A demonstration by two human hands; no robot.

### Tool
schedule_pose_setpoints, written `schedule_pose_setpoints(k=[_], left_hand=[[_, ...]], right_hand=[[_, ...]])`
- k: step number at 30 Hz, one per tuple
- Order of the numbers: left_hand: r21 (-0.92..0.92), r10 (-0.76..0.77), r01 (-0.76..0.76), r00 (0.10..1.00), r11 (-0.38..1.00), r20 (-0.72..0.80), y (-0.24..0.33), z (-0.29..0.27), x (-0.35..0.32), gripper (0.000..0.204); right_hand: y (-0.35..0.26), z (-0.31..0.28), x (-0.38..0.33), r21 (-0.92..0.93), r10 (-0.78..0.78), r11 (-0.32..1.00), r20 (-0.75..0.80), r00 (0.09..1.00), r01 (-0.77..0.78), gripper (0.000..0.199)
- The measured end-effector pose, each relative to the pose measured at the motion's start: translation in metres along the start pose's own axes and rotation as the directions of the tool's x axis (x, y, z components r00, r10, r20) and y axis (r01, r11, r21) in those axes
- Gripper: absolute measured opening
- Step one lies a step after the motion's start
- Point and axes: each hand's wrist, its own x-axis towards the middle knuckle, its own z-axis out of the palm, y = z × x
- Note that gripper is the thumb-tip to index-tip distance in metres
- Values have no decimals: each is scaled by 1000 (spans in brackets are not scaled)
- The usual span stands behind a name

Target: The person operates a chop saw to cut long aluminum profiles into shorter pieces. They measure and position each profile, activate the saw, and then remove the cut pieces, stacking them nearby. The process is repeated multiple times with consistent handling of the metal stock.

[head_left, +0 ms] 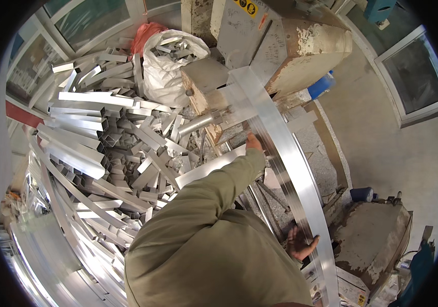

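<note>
**Both hands on a long aluminium profile at the cutting machine**

Hands first: the left hand (253, 141) is stretched far forward, at the end of an olive-green sleeve (214, 187), and it rests on the long aluminium profile (285, 158) close to where this bar enters the machine (280, 46). I cannot tell how much its fingers are closed, because only the back of the hand shows. The right hand (301, 243) is nearer to the body, on the same profile but further from the machine; its fingers are spread and half open, pressing against the edge of the bar more than gripping it.

The profile runs as a long bright band from the machine down toward the lower edge of the view, lying on a narrow feed table (311, 153). Its far end reaches the machine's worn, beige head, so in my judgement the bar is being positioned or fed, and this length is not yet finished.

Left of the machine lies a big heap of short cut pieces (106, 138), square hollow sections, which suggests that much cutting is already done. A white sack (170, 66) full of offcuts stands just beside the machine, behind the heap. Long uncut bars (55, 240) lie well apart from the machine, at the lower left, so it seems more material waits.
</note>
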Motion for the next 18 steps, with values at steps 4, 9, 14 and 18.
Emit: schedule_pose_setpoints(k=[4,9,14,18], left_hand=[[53,39,-51,977,997,211,24,0,-78,94],[235,419,-444,896,865,149,16,43,-81,124],[510,526,-472,850,719,46,-3,47,-73,129],[583,536,-457,843,672,44,-1,49,-79,126]], right_hand=[[1,1,0,-16,-29,999,-4,1000,29,66],[3,5,-4,-40,-67,997,4,998,67,65],[2,5,-4,45,-114,993,48,992,112,56],[-2,1,-3,31,-99,995,54,994,97,53]])
